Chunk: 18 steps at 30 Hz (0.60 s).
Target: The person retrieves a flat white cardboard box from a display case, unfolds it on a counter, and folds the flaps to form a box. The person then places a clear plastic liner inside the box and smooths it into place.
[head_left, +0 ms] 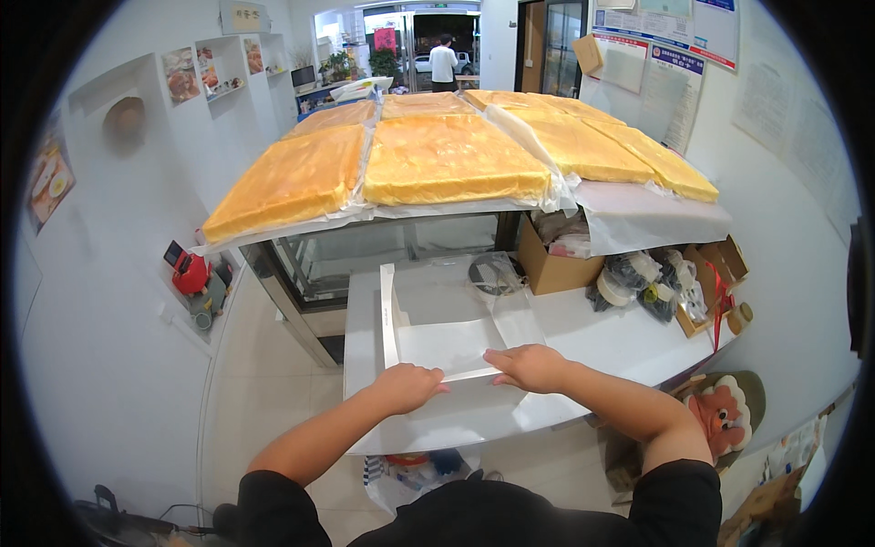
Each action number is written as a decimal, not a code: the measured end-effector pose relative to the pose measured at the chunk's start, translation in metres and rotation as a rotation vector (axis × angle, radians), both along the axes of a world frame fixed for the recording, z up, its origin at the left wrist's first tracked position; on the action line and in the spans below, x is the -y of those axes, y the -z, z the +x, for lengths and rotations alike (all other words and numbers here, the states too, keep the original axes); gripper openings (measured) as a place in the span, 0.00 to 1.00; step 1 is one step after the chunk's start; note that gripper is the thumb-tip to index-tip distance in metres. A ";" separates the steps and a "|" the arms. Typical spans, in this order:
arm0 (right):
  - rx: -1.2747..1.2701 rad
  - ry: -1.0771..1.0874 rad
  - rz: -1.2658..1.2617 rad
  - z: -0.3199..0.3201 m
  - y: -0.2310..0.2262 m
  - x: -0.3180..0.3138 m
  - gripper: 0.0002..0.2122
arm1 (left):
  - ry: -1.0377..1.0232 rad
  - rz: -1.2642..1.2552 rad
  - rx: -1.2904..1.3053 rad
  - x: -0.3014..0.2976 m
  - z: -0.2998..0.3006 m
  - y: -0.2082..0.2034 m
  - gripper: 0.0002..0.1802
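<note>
A shallow white cardboard box (445, 345) lies open on the white table in front of me, its left wall standing up. My left hand (409, 387) is closed over the box's near edge, left of the middle. Farther right along the same edge, my right hand (529, 368) also pinches the cardboard, thumb and fingers on either side of the wall. Clear plastic wrap (516, 321) spreads beside the box's right side. Behind the box, a dark round object (495, 273) shows through the plastic; its kind is unclear.
Large yellow cake slabs (447, 159) on white paper cover a glass-sided case beyond the table (369, 428). At right stand a cardboard box (556, 260), bagged goods (629, 278) and a small jar (740, 317). A plush cushion (720, 415) sits lower right. A person (444, 66) stands near the doorway.
</note>
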State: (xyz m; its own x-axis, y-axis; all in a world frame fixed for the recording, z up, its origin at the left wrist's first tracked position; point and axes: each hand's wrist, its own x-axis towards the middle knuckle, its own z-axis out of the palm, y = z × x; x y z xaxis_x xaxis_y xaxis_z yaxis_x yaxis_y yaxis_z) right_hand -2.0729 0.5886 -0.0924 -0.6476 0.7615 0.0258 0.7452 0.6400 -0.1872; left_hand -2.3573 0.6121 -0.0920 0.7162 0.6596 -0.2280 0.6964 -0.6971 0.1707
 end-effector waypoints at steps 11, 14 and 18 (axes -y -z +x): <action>0.090 -0.049 0.000 0.032 0.009 -0.004 0.22 | 0.209 0.106 0.186 -0.011 -0.019 0.008 0.27; -0.073 -0.101 0.307 0.039 0.009 0.001 0.23 | 0.226 0.553 0.318 -0.005 -0.030 0.011 0.28; -0.032 -0.091 0.304 0.049 0.010 0.005 0.23 | 0.177 0.465 0.269 -0.004 -0.041 0.016 0.31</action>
